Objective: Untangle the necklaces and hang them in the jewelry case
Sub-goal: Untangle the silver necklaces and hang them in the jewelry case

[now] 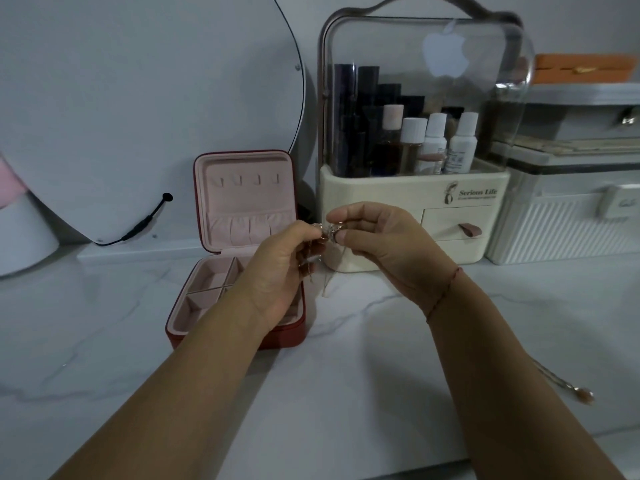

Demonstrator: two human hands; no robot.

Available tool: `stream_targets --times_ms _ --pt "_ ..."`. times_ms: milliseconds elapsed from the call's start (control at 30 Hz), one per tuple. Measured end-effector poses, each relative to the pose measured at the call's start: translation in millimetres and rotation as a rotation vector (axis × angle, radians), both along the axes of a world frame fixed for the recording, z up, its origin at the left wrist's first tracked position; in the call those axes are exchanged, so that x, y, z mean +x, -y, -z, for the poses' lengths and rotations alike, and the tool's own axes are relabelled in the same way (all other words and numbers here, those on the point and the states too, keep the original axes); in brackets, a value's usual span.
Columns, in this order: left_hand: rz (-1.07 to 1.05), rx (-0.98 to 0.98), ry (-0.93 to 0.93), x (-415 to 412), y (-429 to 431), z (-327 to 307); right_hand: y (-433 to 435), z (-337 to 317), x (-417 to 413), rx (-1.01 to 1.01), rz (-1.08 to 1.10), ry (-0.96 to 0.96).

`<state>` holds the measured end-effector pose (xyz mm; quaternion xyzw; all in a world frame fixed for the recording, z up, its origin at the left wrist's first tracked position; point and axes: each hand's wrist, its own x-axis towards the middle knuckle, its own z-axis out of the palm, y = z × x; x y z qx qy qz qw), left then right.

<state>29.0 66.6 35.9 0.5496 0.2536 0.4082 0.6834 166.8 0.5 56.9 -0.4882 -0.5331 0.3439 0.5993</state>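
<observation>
Now | left hand (277,261), right hand (384,244) pinch necklaces (328,233) | jewelry case (242,202) open

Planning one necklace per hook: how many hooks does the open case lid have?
4. All sit in one row high in the jewelry case lid: leftmost hook, second hook, third hook, rightmost hook. None appears hidden.

counter (346,358): glossy white marble-look, grey veins. jewelry case (242,209): red leather-like shell, matt pink velvety lining. necklaces (323,237): thin metal chain, probably gold-toned. organizer (415,133): clear glossy plastic cover, cream base.
</observation>
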Motion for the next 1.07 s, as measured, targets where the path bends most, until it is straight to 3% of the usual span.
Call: stream_targets --times_ms 234,400,667,867,1068 --pt "-0.056 -0.030 -0.001 2.5 -0.1 -2.5 -1.0 1.1 3.5 -0.003 0.039 0.022" --pt "-0.154 0.094 -0.093 -2.6 -2.4 -0.2 -0.1 1.2 6.3 -0.020 0.064 -0.010" --pt "-0.122 0.235 -0.096 -2.0 0.8 -0.9 0.0 3.7 4.1 -0.246 -0.212 -0.250" --pt "-0.123 0.101 -0.064 -1.0 -1.4 -2.3 -1.3 4.1 4.3 -0.217 -0.132 -0.321" --pt "-0.011 -0.022 -0.044 1.8 -0.5 0.9 3.1 4.4 6.7 -0.116 0.023 -0.257"
